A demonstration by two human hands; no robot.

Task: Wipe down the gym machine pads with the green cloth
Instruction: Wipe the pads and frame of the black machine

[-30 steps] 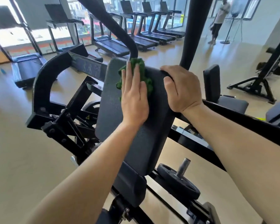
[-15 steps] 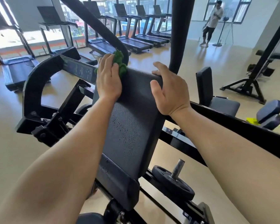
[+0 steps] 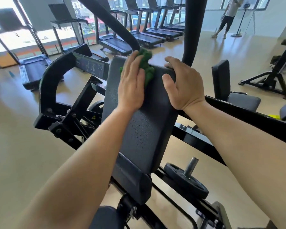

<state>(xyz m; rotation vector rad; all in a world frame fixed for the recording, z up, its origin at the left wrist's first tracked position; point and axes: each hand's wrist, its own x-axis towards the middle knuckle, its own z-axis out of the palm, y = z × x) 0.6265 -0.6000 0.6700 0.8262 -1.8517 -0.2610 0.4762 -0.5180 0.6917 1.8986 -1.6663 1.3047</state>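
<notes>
The left hand (image 3: 132, 85) lies flat, fingers stretched out, pressing the green cloth (image 3: 146, 67) against the upper part of the dark pad (image 3: 145, 129); the cloth is bunched under the palm and fingers and sticks out past the fingertips and on the thumb side, up by the pad's top edge. The right hand (image 3: 182, 83) grips the pad's top right corner, fingers curled over the edge and thumb laid on the face, holding nothing else. The pad stands tilted on the black frame (image 3: 56, 90), with a smaller pad (image 3: 130, 180) joined just below it. A curved black bar (image 3: 116, 23) runs down to just beside the cloth. Low on the right, a weight plate (image 3: 186, 182) sits on a metal peg (image 3: 191, 166). Treadmills (image 3: 149, 37) line the windows behind, and a person (image 3: 228, 15) stands far off near a fan.
</notes>
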